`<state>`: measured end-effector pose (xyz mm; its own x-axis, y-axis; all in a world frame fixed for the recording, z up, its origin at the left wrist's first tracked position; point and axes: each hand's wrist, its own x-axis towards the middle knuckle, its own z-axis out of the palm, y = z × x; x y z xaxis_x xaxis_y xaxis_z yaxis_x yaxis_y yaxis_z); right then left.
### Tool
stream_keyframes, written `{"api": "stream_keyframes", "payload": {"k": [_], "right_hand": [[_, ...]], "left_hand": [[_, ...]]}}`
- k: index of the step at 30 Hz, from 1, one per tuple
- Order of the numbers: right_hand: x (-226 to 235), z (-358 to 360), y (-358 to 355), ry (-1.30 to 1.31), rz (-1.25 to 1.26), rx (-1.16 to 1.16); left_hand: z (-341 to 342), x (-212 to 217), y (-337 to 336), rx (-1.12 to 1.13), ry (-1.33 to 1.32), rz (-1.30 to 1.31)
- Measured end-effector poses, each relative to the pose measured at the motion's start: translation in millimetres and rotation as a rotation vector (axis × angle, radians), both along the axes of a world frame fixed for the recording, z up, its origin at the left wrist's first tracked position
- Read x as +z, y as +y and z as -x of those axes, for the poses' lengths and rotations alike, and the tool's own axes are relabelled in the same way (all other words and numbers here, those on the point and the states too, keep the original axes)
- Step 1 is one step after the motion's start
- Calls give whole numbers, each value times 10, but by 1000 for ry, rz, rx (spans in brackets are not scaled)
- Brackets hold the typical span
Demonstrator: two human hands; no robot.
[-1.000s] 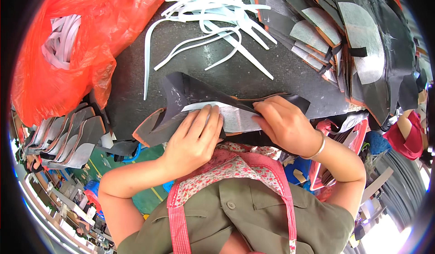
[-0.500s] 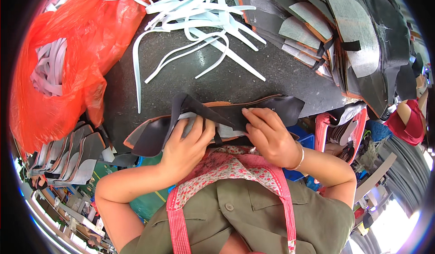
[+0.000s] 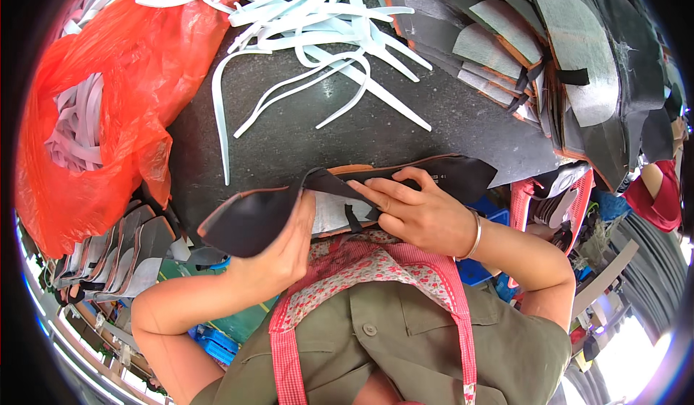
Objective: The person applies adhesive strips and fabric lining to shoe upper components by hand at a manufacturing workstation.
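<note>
Now I see my left hand point(image 3: 278, 249) closed on a black sole point(image 3: 253, 220), holding it up at the near edge of the desk point(image 3: 325, 134). My right hand point(image 3: 423, 213) presses flat on it, fingers out, not gripping; I think it pins a thin strap point(image 3: 352, 215). The sole looks light and bendy, like soft rubber. I would hold it by its edge, where it is stiffer. White strips point(image 3: 318, 36) lie on the desk behind. An orange bag point(image 3: 123, 79) sits to the left.
</note>
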<state>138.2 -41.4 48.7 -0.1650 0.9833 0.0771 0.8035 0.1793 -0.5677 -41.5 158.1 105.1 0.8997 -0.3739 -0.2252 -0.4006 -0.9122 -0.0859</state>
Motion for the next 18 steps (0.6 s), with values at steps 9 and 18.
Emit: {"api": "stream_keyframes", "payload": {"k": [9,18], "right_hand": [[345,71,439,27,186,-42],[214,496,509,116,16,-349]], "left_hand": [[202,-253,9,194,23,240],[346,-510,213,922,-462,807]]}}
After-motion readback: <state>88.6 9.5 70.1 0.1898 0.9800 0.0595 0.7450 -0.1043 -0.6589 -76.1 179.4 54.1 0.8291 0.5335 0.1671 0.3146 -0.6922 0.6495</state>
